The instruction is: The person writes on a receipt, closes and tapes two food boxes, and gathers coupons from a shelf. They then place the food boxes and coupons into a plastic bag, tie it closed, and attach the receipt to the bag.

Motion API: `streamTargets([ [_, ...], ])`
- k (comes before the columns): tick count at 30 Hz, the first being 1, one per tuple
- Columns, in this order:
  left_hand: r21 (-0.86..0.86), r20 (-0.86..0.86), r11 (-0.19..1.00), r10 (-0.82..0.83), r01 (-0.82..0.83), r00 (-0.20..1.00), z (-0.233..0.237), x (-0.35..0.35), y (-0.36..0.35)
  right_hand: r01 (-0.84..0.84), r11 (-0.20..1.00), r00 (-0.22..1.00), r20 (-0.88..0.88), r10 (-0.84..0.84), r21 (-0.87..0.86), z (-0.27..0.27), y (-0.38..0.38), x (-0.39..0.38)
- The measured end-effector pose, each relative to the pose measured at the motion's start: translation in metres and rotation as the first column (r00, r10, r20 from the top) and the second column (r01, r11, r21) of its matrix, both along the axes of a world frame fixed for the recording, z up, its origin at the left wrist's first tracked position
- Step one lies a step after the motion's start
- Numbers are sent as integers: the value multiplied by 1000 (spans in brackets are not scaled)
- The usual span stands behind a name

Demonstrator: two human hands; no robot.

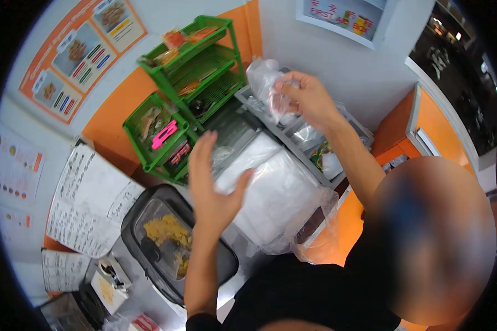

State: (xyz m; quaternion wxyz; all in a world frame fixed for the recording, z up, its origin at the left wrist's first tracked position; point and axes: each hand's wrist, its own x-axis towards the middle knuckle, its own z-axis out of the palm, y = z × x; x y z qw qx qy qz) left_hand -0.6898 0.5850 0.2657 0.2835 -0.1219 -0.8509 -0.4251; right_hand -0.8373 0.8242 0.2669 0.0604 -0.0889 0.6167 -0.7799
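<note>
My right hand (310, 101) is raised over a grey divided tray (286, 135), its fingers closed on a crumpled clear plastic bag (266, 88). What the bag contains, if anything, cannot be made out. On the left, my left hand (212, 185) hovers with thumb and fingers spread and nothing in them. Beside it lies a stack of flat clear plastic bags (276, 193) in a loose plastic wrapper (317, 226). The tray's compartments hold more clear plastic and a green packet (318, 156).
Green tiered baskets (204, 71) with packets stand at the back, a pink item (164, 134) in the lower one. A black-lidded container (176, 243) shows yellow food. Handwritten sheets (91, 198), an orange cabinet (400, 129) and a first aid box (342, 19) surround the counter.
</note>
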Motion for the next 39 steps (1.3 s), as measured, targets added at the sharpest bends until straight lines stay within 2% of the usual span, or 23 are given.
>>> streamTargets([
  [2,-113,-204,987,92,-116,975,-6,-18,17,-129,992,991,19,129,-5,10,-30,30],
  [5,5,-252,997,77,-78,965,-24,-29,14,-337,941,941,-14,337,15,13,-62,65],
  [7,60,-190,998,-13,25,982,-31,-14,-3,-355,931,930,-132,343,-81,17,-75,77],
  [10,219,63,971,-118,102,991,-48,20,-30,-399,915,916,-84,393,-64,36,-81,88],
  [12,774,213,633,-229,-21,950,-48,50,-50,-349,929,905,-212,368,120,28,-95,98],
  [14,858,179,513,-260,-21,949,-58,82,-71,-147,892,760,-528,378,427,29,-120,120],
  [15,921,116,389,-321,19,940,-61,103,-83,-172,826,714,-510,479,536,31,-135,133],
  [17,866,6,494,-174,82,985,-50,148,-95,-303,718,580,-477,661,626,33,-173,153],
  [19,793,50,605,43,-65,998,-48,197,-115,-773,323,494,197,847,546,25,-217,170],
  [20,794,79,591,130,-142,988,-47,222,-129,-814,250,410,216,886,524,11,-241,180],
  [22,278,-89,837,511,-471,855,-42,263,-159,-914,237,281,91,955,329,-9,-287,202],
  [23,279,-84,810,555,-515,828,-46,286,-169,-926,188,231,96,968,326,-4,-314,219],
  [25,-34,-181,478,861,-878,476,-57,341,-195,-997,81,82,209,975,13,17,-376,275],
  [26,-158,-240,397,873,-904,425,-56,364,-216,-990,42,13,218,976,-133,21,-404,302],
  [27,-151,-247,371,883,-916,398,-58,389,-239,-992,14,-13,213,977,-124,21,-434,331],
  [29,-256,-314,341,856,-905,411,-63,443,-286,-975,-91,-64,138,988,202,18,-492,388],
  [30,-245,-236,431,842,-868,485,-64,475,-309,-974,-162,-144,115,983,161,10,-525,413],
  [33,-116,-98,514,846,-850,524,-44,592,-380,-979,-159,-177,-142,974,126,0,-621,508],
  [34,-119,-106,428,892,-896,440,-41,640,-414,-987,-105,-135,-268,954,123,3,-652,544],
  [35,-117,-133,334,928,-935,349,-40,677,-449,-960,70,-64,-453,889,273,7,-686,573],
  [36,-146,-204,82,973,-986,111,-37,696,-488,-890,256,-29,-609,793,377,9,-710,603],
  [37,-173,-247,-151,963,-973,-106,-35,711,-525,-888,278,-19,-632,774,367,3,-737,636],
  [39,-270,-176,-220,968,-937,-177,-77,745,-591,-863,325,-63,-720,691,387,-56,-802,691],
])
